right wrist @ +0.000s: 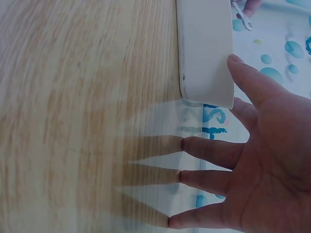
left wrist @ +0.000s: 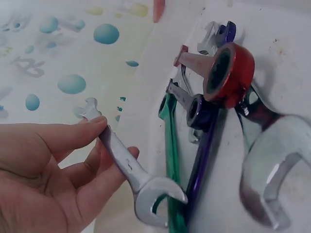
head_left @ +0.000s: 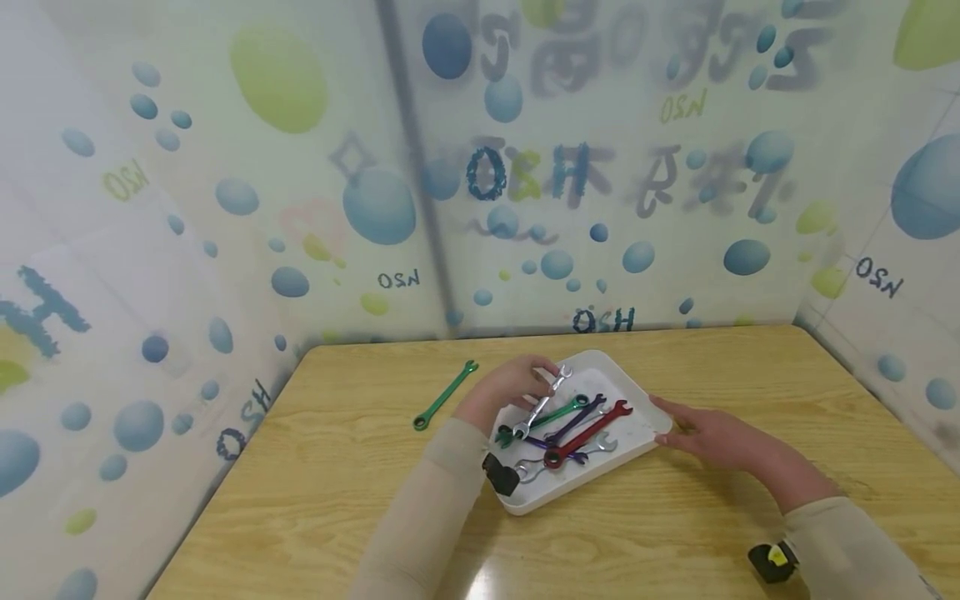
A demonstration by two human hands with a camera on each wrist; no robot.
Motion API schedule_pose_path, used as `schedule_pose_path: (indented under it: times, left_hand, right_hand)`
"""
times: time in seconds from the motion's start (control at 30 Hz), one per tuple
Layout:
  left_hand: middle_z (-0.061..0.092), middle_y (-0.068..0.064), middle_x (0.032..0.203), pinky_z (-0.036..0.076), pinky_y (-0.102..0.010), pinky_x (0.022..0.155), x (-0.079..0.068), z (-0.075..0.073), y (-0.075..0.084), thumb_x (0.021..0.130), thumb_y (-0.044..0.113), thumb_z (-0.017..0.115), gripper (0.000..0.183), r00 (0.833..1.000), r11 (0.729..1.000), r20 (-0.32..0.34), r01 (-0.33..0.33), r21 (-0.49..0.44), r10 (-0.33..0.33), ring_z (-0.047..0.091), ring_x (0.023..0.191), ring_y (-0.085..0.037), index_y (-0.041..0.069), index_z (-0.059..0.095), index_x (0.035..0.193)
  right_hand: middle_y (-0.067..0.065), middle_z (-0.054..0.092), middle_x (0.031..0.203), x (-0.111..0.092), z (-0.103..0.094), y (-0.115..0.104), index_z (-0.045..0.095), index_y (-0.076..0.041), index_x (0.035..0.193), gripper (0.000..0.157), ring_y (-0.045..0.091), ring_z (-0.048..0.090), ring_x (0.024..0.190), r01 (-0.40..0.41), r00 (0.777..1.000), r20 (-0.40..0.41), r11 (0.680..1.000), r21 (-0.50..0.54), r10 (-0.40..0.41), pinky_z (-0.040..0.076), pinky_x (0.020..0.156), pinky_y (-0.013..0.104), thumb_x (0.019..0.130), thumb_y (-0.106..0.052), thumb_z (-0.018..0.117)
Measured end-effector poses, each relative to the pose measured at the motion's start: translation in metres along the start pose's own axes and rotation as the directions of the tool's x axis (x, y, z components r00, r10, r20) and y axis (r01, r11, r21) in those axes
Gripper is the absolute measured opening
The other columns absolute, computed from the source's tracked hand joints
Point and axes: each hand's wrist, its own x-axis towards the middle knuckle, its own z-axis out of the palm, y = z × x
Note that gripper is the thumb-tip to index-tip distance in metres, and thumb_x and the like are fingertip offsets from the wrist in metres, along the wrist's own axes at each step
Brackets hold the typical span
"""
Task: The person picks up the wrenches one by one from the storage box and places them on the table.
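Observation:
In the head view my left hand (head_left: 516,382) is over the left side of a white tray (head_left: 611,379). Between thumb and fingers it pinches a silver open-end wrench (left wrist: 124,158), tilted above the other tools. Beneath lie a red ratchet wrench (head_left: 591,435), a green ratchet wrench (head_left: 561,412), purple wrenches (head_left: 576,422) and a larger silver wrench (head_left: 603,444), overlapping in a pile. My right hand (head_left: 716,435) is at the tray's right corner, thumb and index finger against it. Its other fingers are spread straight, tips at the tabletop in the right wrist view.
Left of the tray, another green ratchet wrench (head_left: 446,397) lies on the wooden table (head_left: 337,467). Walls printed with blue and green bubbles (head_left: 378,208) stand along the table's back and sides. Small black devices (head_left: 772,562) are strapped at both wrists.

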Motion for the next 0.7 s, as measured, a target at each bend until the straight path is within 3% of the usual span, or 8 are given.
schedule_pose_path:
  times: [0.43,0.7]
  left_hand:
    - [0.063,-0.012,0.106,0.057,-0.037,0.073,-0.021,-0.024,0.008,0.094,0.002,0.062,0.031,0.992,0.996,0.1,-0.073,-0.049,0.078,0.063,0.09,-0.024,0.012,0.059,0.123]
    - [0.061,-0.017,0.109,0.057,-0.036,0.071,-0.035,-0.042,0.002,0.095,0.002,0.06,0.032,0.991,0.993,0.09,-0.091,-0.078,0.098,0.063,0.089,-0.024,0.01,0.056,0.126]
  right_hand:
    - [0.037,0.039,0.141,-0.002,-0.001,-0.002,0.03,-0.013,0.153,0.081,0.055,0.041,0.123,-0.004,1.0,0.013,1.0,-0.003,0.004,0.034,0.096,0.067,0.092,-0.06,0.053]
    - [0.037,0.038,0.141,0.0,0.001,-0.001,0.029,-0.012,0.153,0.079,0.057,0.038,0.125,-0.004,1.0,0.014,1.0,0.002,0.004,0.033,0.096,0.068,0.094,-0.058,0.053]
